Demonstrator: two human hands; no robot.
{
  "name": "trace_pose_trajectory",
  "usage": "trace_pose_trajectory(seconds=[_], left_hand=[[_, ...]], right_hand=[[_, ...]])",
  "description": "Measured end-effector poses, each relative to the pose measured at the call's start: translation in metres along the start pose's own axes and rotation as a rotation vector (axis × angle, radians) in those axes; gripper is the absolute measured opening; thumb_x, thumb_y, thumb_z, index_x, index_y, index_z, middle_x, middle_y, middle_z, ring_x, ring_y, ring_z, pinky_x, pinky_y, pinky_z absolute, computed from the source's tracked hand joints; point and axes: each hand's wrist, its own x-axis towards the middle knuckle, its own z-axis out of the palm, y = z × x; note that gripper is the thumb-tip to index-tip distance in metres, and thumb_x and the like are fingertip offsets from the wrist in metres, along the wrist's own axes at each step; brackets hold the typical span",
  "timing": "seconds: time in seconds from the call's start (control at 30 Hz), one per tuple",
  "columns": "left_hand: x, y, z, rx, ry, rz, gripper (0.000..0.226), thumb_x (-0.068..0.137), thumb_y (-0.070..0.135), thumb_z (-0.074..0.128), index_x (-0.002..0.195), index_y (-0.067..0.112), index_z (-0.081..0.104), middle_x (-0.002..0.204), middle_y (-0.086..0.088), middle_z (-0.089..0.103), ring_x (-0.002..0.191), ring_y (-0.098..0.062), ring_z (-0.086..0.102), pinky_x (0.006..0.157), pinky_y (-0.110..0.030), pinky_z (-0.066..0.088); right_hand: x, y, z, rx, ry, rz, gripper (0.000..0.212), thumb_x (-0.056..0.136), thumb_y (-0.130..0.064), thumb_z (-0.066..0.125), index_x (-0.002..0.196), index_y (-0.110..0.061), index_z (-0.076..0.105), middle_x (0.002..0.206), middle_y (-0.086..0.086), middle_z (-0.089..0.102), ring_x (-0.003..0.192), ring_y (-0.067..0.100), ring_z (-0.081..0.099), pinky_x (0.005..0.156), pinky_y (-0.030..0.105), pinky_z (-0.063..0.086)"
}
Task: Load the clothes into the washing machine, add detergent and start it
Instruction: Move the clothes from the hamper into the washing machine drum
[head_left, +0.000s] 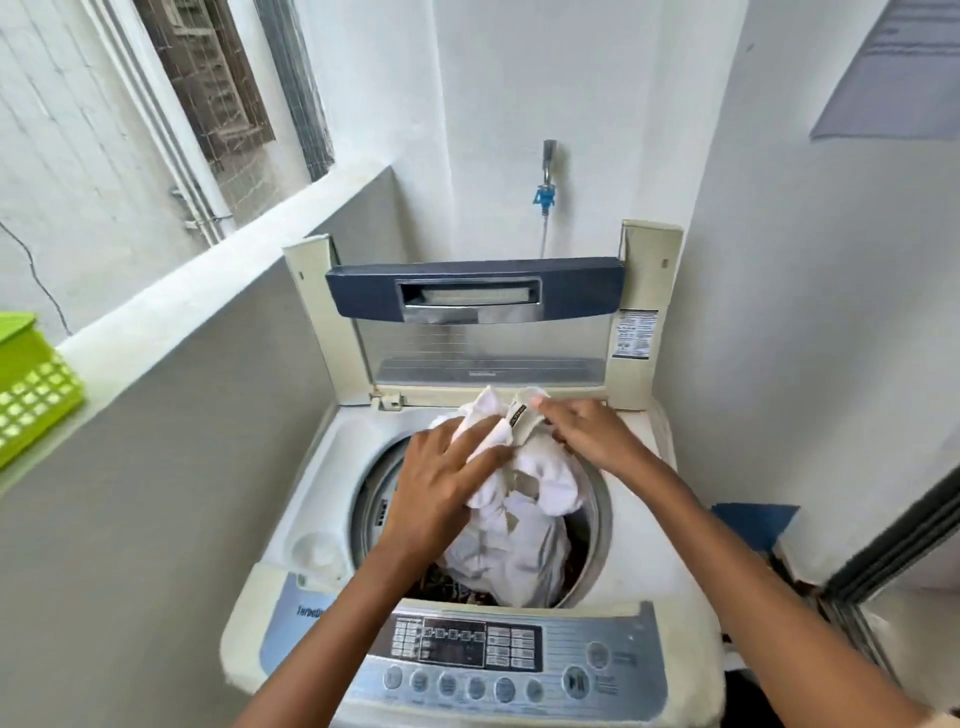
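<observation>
A top-loading washing machine stands before me with its lid folded upright at the back. A white garment hangs bunched over the open drum, its lower part down inside on top of darker patterned clothes. My left hand grips the garment's left side above the drum's rim. My right hand pinches the garment's collar near a dark label at the drum's far edge. The control panel with buttons lies along the machine's near edge.
A grey low wall with a white ledge runs along the left; a green plastic basket sits on it. A tap with a blue hose fitting is on the back wall. A white wall closes the right side, with a dark door frame.
</observation>
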Motion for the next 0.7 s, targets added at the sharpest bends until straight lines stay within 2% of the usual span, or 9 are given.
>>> trace_pose_trajectory(seconds=[0.07,0.17,0.27,0.33,0.4,0.5,0.57,0.63,0.7], left_hand=[[-0.01,-0.01,0.003,-0.019,-0.032,-0.043,0.038,0.078,0.01,0.063,0.111,0.025,0.053,0.131,-0.001,0.057,0.103,-0.027,0.052,0.072,-0.034,0.039],[-0.024,-0.02,0.01,-0.14,-0.159,-0.207,0.065,0.06,0.003,0.065,0.118,0.027,0.047,0.138,-0.004,0.047,0.106,-0.03,0.053,0.076,-0.035,0.044],[-0.039,-0.028,0.011,-0.318,-0.213,-0.351,0.06,0.064,0.01,0.056,0.12,0.025,0.043,0.143,-0.014,0.043,0.122,-0.034,0.05,0.09,-0.04,0.047],[-0.048,-0.037,0.017,-0.324,-0.24,-0.393,0.059,0.066,0.014,0.057,0.122,0.026,0.042,0.146,-0.016,0.038,0.127,-0.035,0.045,0.096,-0.045,0.046],[-0.05,-0.044,0.021,-0.352,-0.341,-0.414,0.073,0.066,0.016,0.066,0.13,0.033,0.035,0.153,-0.015,0.022,0.138,-0.035,0.027,0.106,-0.051,0.036],[-0.035,-0.048,0.011,-0.65,-0.579,-0.509,0.093,0.07,0.026,0.078,0.14,0.039,0.018,0.156,-0.005,0.0,0.145,-0.021,-0.011,0.119,-0.049,0.005],[-0.023,-0.054,0.009,-0.766,-0.492,-0.573,0.084,0.078,0.028,0.073,0.137,0.039,0.014,0.154,0.006,0.006,0.144,-0.011,-0.009,0.12,-0.044,0.004],[-0.013,-0.065,0.007,-0.821,-0.291,-0.669,0.067,0.088,0.025,0.061,0.138,0.037,0.017,0.153,0.012,0.01,0.145,-0.013,0.006,0.119,-0.041,0.013],[0.003,-0.079,0.004,-0.869,-0.221,-0.7,0.062,0.094,0.01,0.05,0.144,0.028,0.018,0.147,0.02,0.011,0.143,-0.01,0.015,0.118,-0.033,0.017]], right_hand=[[0.01,-0.013,0.029,0.009,-0.088,-0.031,0.049,0.092,-0.046,0.047,0.089,-0.002,0.068,0.088,0.019,0.069,0.085,0.03,0.064,0.072,0.034,0.045],[0.021,-0.028,0.061,0.053,0.065,-0.132,0.019,0.09,-0.011,0.053,0.089,0.002,0.066,0.091,0.014,0.067,0.089,0.027,0.06,0.077,0.031,0.042],[0.032,-0.029,0.076,0.083,0.181,-0.101,0.015,0.085,0.0,0.052,0.081,0.001,0.068,0.085,0.014,0.07,0.081,0.026,0.061,0.074,0.03,0.046],[0.038,-0.03,0.08,0.155,0.223,-0.079,0.018,0.086,0.004,0.05,0.081,0.0,0.067,0.081,0.013,0.068,0.079,0.024,0.059,0.072,0.029,0.045],[0.044,-0.034,0.079,0.266,0.253,-0.065,0.019,0.089,0.003,0.047,0.082,-0.005,0.062,0.075,0.006,0.06,0.076,0.02,0.054,0.069,0.026,0.04],[0.053,-0.041,0.07,0.443,0.223,-0.046,0.023,0.093,0.0,0.044,0.076,-0.012,0.054,0.07,0.002,0.053,0.066,0.014,0.048,0.061,0.024,0.037],[0.056,-0.042,0.065,0.509,0.16,-0.046,0.026,0.093,-0.002,0.045,0.073,-0.016,0.053,0.07,0.002,0.052,0.064,0.012,0.046,0.061,0.023,0.037],[0.056,-0.043,0.061,0.485,0.083,-0.088,0.025,0.093,-0.003,0.047,0.073,-0.016,0.055,0.072,0.002,0.054,0.067,0.011,0.048,0.066,0.023,0.038],[0.056,-0.049,0.053,0.479,-0.009,-0.145,0.025,0.093,-0.002,0.048,0.074,-0.016,0.057,0.074,0.0,0.056,0.069,0.009,0.051,0.069,0.021,0.041]])
